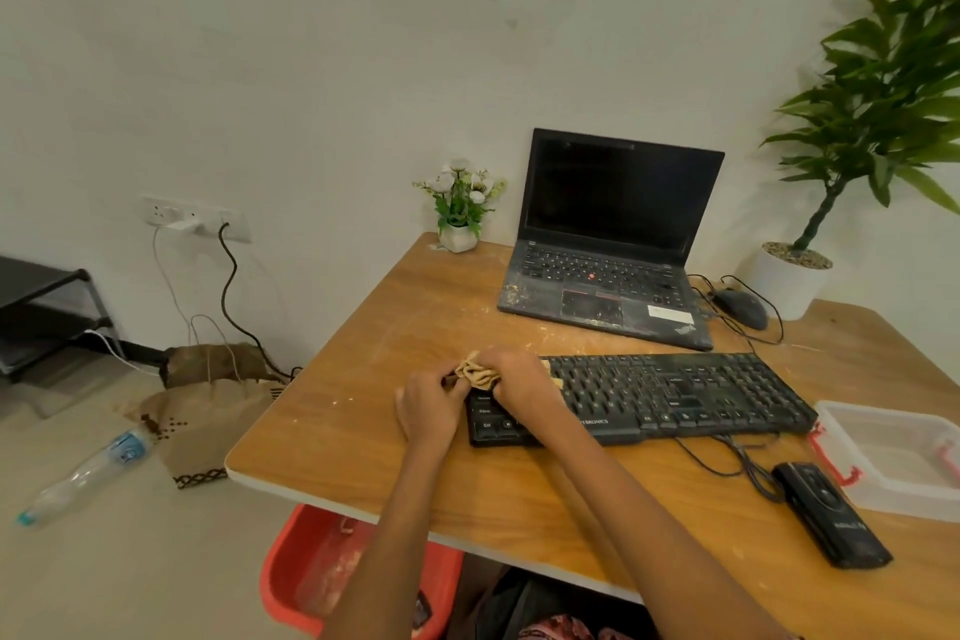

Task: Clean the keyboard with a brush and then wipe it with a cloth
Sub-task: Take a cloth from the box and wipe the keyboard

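A black keyboard (675,392) lies across the middle of the wooden table (363,431), dusty between its keys. A crumpled tan cloth (475,372) sits bunched at the keyboard's left end. My left hand (428,411) pinches the cloth's left side, just off the keyboard's left edge. My right hand (519,379) presses the same cloth from the right, resting over the keyboard's leftmost keys. I see no brush anywhere in view.
An open black laptop (608,244) stands behind the keyboard, with a small flower pot (460,208) to its left and a mouse (740,307) to its right. A clear plastic box (893,457) and a black device (831,515) lie at the right. A red bin (311,566) sits under the table.
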